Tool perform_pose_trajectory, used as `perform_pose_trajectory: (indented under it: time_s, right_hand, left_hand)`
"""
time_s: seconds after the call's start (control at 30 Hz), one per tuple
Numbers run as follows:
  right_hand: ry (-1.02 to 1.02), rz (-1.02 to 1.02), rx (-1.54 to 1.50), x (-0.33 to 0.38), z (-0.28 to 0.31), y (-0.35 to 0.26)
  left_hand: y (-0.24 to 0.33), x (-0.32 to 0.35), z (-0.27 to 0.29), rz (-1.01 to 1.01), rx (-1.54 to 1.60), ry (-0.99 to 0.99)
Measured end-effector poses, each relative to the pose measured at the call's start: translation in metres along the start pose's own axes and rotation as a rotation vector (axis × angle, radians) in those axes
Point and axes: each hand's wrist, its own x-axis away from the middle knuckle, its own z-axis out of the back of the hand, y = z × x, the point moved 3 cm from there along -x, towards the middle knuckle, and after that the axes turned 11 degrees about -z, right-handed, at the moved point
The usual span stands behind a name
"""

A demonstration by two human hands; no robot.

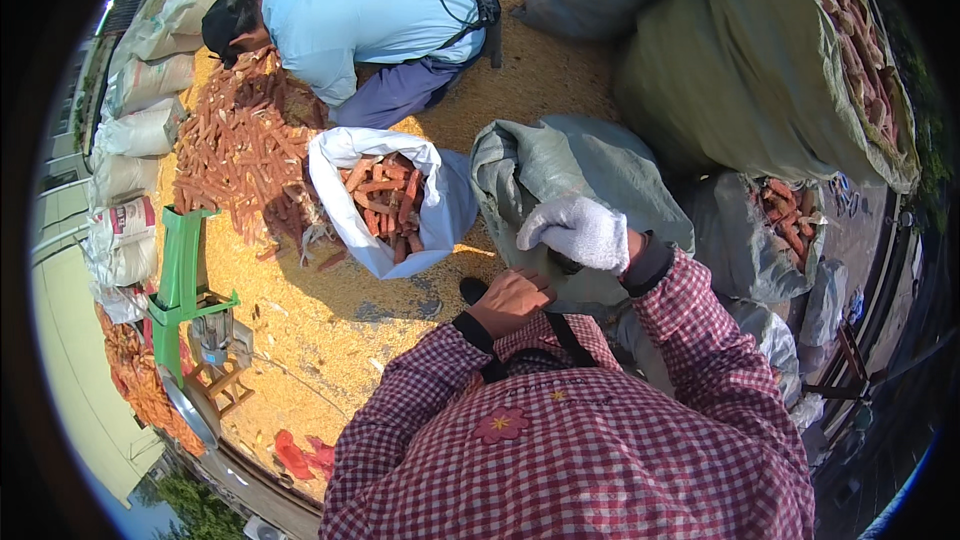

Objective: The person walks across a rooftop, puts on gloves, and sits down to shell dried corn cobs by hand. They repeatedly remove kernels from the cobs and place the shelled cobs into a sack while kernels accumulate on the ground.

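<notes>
In front of me is a grey-green woven sack (585,155), its mouth folded and crumpled. My right hand (580,232), in a white knit glove, is closed on the sack's fabric near its mouth. My bare left hand (508,302) is lower and further left, close to my body. Its fingers are curled together at the sack's near edge, and the fingertips are partly hidden. Just left of this sack, a white sack (455,205) stands with its mouth wide apart, holding reddish corn cobs (385,198).
A person (370,25) in a light blue shirt bends over a heap of cobs (245,135). Corn kernels (300,325) cover the ground. A green machine (180,270) stands at the left, near stacked sacks (140,130). Big filled sacks (720,60) crowd the right, beside another cob sack (745,240).
</notes>
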Motion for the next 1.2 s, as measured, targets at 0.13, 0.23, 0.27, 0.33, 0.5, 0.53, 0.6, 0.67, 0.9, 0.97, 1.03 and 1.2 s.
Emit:
perform_pose_trajectory:
  time_s: [0.13, 0.23, 0.27, 0.33, 0.5, 0.53, 0.6, 0.67, 0.9, 0.97, 1.03, 1.2]
  right_hand:
    - [0.269, -0.761, 0.811, -0.096, -0.054, 0.106]
    - [0.425, -0.851, 0.804, -0.103, -0.054, 0.177]
    - [0.486, -0.847, 0.767, -0.108, -0.052, 0.218]
    - [0.463, -0.827, 0.649, -0.088, -0.043, 0.193]
    - [0.393, -0.537, 0.351, 0.034, 0.022, 0.134]
    - [0.393, -0.543, 0.300, 0.062, 0.029, 0.112]
    - [0.402, -0.513, 0.131, 0.116, 0.037, 0.079]
    - [0.297, -0.637, 0.795, 0.144, 0.012, 0.055]
    - [0.904, -0.156, 0.087, 0.287, -0.047, 0.023]
    - [0.895, -0.364, 0.422, 0.324, -0.073, 0.012]
    - [1.108, -0.100, 0.094, 0.369, -0.089, -0.002]
    - [1.477, 0.111, 0.109, 0.458, -0.099, -0.021]
  left_hand:
    - [0.023, 0.004, -0.002, -0.091, 0.079, 0.111]
    - [0.045, 0.010, -0.001, -0.125, 0.135, 0.147]
    - [0.047, 0.010, -0.003, -0.128, 0.159, 0.145]
    - [0.056, 0.023, -0.018, -0.100, 0.211, 0.175]
    - [0.056, 0.058, -0.050, 0.148, 0.274, 0.144]
    - [0.056, 0.063, -0.058, 0.152, 0.251, 0.128]
    - [0.058, 0.068, -0.072, 0.140, 0.213, 0.081]
    - [0.064, 0.075, -0.081, 0.116, 0.199, 0.088]
    - [0.115, 0.106, -0.127, 0.089, 0.120, 0.052]
    - [0.130, 0.128, -0.156, 0.071, 0.112, 0.100]
    - [0.140, 0.149, -0.182, 0.118, 0.068, 0.081]
    - [0.183, 0.156, -0.210, 0.103, 0.001, 0.058]
